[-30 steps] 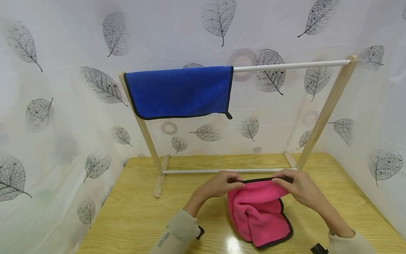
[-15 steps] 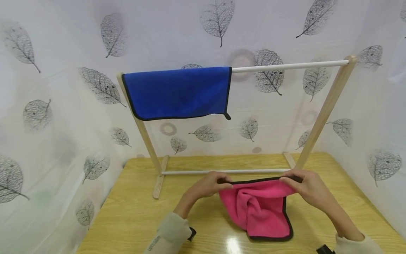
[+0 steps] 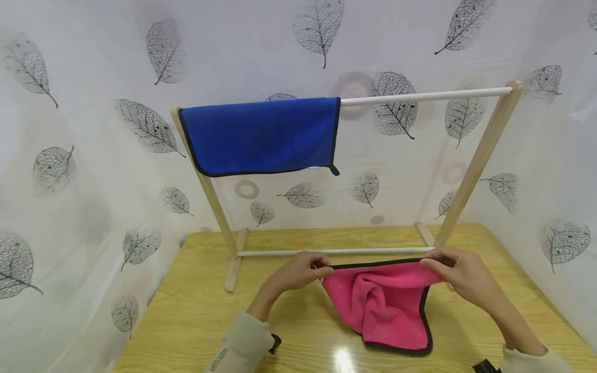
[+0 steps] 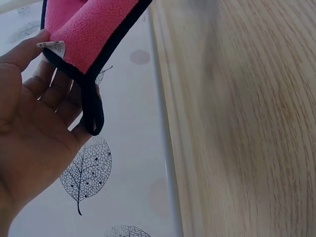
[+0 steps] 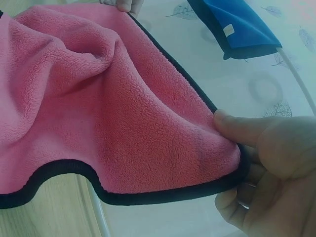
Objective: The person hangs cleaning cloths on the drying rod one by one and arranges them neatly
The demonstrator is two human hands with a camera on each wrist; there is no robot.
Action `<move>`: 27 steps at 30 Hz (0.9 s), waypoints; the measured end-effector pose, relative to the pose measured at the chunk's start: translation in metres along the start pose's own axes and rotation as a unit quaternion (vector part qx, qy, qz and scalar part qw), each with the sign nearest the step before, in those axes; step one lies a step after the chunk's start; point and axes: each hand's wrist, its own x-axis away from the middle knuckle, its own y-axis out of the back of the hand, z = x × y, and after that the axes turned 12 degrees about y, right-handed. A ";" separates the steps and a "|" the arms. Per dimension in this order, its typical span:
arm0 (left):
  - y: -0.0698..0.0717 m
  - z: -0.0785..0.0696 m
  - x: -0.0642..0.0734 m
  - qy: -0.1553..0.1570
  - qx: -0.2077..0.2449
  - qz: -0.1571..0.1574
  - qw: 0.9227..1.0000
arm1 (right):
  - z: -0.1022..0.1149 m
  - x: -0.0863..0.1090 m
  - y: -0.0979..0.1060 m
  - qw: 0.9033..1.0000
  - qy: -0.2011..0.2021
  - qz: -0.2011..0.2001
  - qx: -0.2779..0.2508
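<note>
A pink towel point(image 3: 396, 305) with black edging hangs between my two hands, its lower part bunched over the table. My left hand point(image 3: 300, 270) pinches the left end of its top edge; in the left wrist view a white label point(image 4: 53, 48) and a black hanging loop point(image 4: 92, 108) show by the fingers. My right hand point(image 3: 462, 272) grips the right corner, thumb on the pink side, as the right wrist view shows. Behind, a blue towel point(image 3: 261, 137) with black edging drapes over the left half of the rack's white top bar point(image 3: 429, 97).
The rack has wooden uprights point(image 3: 480, 160) and a white lower bar point(image 3: 336, 252) just behind my hands. It stands on a wood-grain table point(image 3: 196, 321). A pale curtain point(image 3: 93, 155) with leaf prints surrounds the table at the back and sides.
My hands have moved apart, the left one leftward and the right one rightward. The pink towel's top edge is now stretched wider and nearly straight. The blue towel stays on the bar.
</note>
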 end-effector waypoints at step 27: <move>0.015 0.003 0.008 0.018 -0.060 -0.045 0.997 | -0.009 0.007 0.012 0.999 0.029 -0.017 0.026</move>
